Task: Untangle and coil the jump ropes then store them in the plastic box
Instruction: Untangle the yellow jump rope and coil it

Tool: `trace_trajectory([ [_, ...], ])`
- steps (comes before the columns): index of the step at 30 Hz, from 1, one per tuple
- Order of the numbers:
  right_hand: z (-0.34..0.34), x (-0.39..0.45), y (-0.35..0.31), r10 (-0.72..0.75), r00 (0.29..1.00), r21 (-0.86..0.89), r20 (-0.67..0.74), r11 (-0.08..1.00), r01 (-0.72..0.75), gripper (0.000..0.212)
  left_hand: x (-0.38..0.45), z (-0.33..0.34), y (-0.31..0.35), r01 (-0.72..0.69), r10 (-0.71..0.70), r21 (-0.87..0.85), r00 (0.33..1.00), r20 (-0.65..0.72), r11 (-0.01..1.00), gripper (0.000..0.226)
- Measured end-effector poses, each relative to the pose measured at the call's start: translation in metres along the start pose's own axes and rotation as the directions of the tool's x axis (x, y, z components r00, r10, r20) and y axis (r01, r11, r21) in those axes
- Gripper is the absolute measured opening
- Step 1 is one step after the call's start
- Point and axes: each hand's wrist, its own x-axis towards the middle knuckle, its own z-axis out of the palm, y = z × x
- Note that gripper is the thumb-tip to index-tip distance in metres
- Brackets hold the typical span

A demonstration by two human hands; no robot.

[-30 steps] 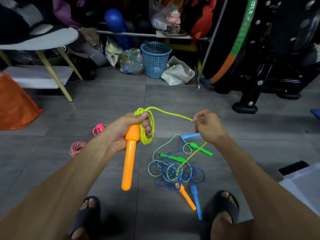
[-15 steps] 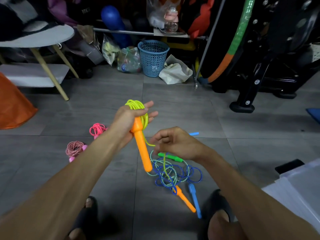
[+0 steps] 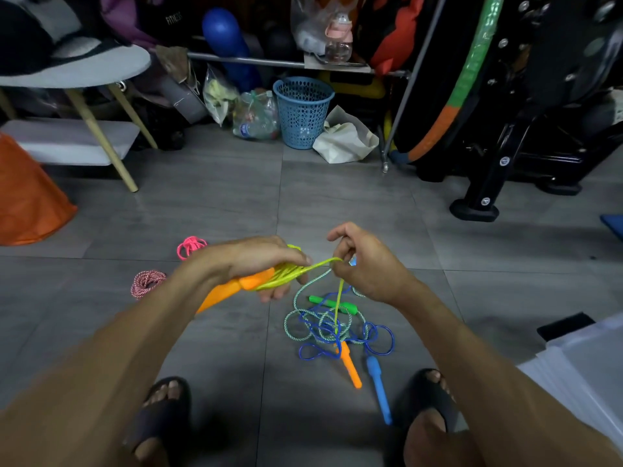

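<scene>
L hand [image 3: 259, 264] grips yellow coil [image 3: 286, 274] w/ handle; R hand [image 3: 364, 264] fingers pinch its cord. Tangle [image 3: 333, 326] center-frame left; nothing boxed.

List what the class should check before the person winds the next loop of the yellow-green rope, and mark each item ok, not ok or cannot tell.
1. Left hand holds coil and orange handle: ok.
2. Right hand pinches the yellow-green rope: ok.
3. Rope free of the floor tangle: not ok, it runs into it.
4. Far orange handle free: cannot tell.
5. Plastic box in view: cannot tell.
</scene>
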Motion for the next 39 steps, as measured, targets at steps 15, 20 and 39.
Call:
trace_trajectory([
  [15,0.002,0.023,0.011,0.313,0.947,0.678,-0.070,0.711,-0.185,0.014,-0.012,-0.026,-0.012,-0.350,0.198,-0.677,0.935,-0.294,0.647,0.009],
  [20,-0.014,0.021,0.010,0.389,0.914,0.730,-0.113,0.657,-0.189,0.015,-0.014,-0.027,-0.012,-0.304,0.139,-0.721,0.950,-0.280,0.623,0.014],
  [39,0.001,0.020,0.024,0.348,0.937,0.333,0.015,0.882,-0.333,0.016,-0.005,-0.012,-0.010,-0.396,0.524,-0.913,0.801,-0.291,0.098,0.083],
])
